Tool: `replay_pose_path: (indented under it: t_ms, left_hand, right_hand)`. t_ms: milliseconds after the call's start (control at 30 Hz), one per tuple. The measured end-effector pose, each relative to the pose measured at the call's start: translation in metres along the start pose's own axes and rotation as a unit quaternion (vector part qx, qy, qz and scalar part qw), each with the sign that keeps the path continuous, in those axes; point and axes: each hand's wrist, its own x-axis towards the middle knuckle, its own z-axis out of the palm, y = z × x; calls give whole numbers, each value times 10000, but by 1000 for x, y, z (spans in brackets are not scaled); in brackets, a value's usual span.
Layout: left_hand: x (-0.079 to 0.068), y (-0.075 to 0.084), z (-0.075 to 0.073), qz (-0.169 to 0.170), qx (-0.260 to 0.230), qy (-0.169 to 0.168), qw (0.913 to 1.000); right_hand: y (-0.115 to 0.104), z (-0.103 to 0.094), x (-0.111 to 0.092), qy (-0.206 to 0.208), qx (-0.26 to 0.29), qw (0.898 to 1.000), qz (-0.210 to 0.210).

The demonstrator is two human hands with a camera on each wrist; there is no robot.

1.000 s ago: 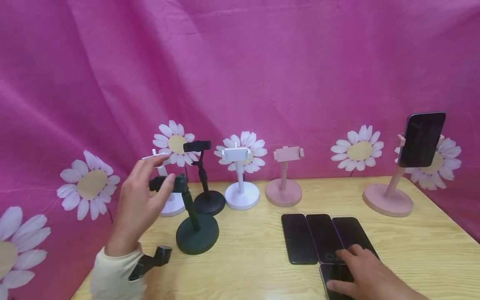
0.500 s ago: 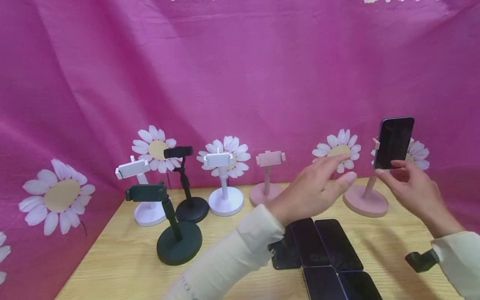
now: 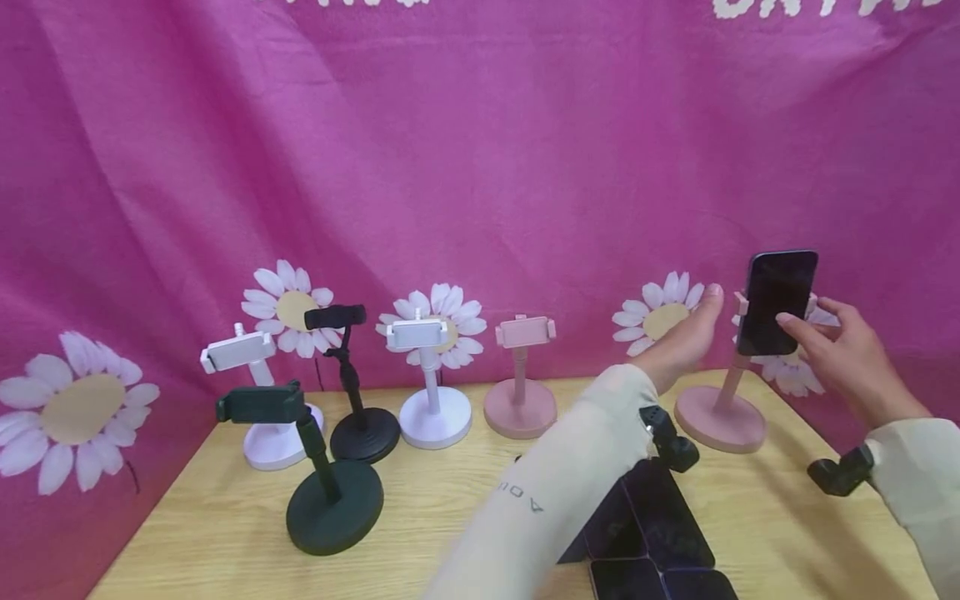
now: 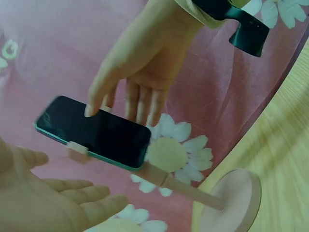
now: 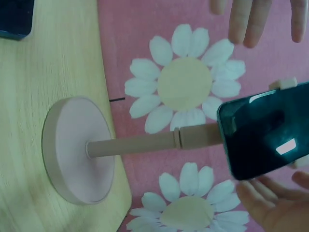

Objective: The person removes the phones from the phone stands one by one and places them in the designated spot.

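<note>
A dark-screened phone point(image 3: 778, 302) sits upright in the clamp of a pink phone stand point(image 3: 722, 418) at the right. My left hand point(image 3: 681, 340) is raised left of this phone, fingers extended, holding nothing; in the left wrist view its fingers point along below the phone. At the phone's right side is my right hand point(image 3: 847, 367), its thumb over the screen's edge and its other fingers reaching behind. In the right wrist view, the right hand point(image 5: 275, 205) lies by the phone's lower edge; whether it touches is unclear.
Several phones point(image 3: 667, 521) lie flat on the wooden table point(image 3: 442, 500), partly hidden by my left sleeve. Leftward stand a pink stand point(image 3: 520, 408), a white stand point(image 3: 435, 418), a black stand point(image 3: 365, 435), another white stand point(image 3: 273, 446) and a dark green stand point(image 3: 335, 508). A pink curtain hangs behind.
My left hand has moved from the green stand across to the mounted phone's left side. My right hand has risen from the flat phones to the mounted phone. The head view has shifted rightward.
</note>
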Motion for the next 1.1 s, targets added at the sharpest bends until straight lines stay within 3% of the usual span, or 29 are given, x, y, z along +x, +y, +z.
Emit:
replay_pose_path:
  t_ms: [67,167,367,500,567,733,833,1100]
  left_hand:
    - [7,-5,9,-95,-421,-85,9990]
    - [13,-13,14,158,-847,-322,9958]
    - [21,-13,2,471,-1734,-677,9814]
    - [21,-8,1,572,-2141,-926,9707]
    - [19,-7,1,578,-2096,-913,9718]
    - [14,-3,-1,375,-1363,-716,9874]
    - [10,1,-4,309,-1079,-674,9914]
    - [-11,8,-20,697,-552,-742,9933]
  right_hand:
    - [4,0,0,-147,245,9996,4]
    - [3,2,-1,-403,337,9986,-74]
    - [-14,11,8,-476,478,9939,-868]
    - [-19,9,11,-398,634,9916,-1056]
    - [-19,8,10,-364,687,9917,-1025]
    - [-24,2,8,-313,762,9921,-946]
    - [-27,-2,6,-349,826,9910,-996]
    - [-39,-12,-7,-397,542,9898,-1259]
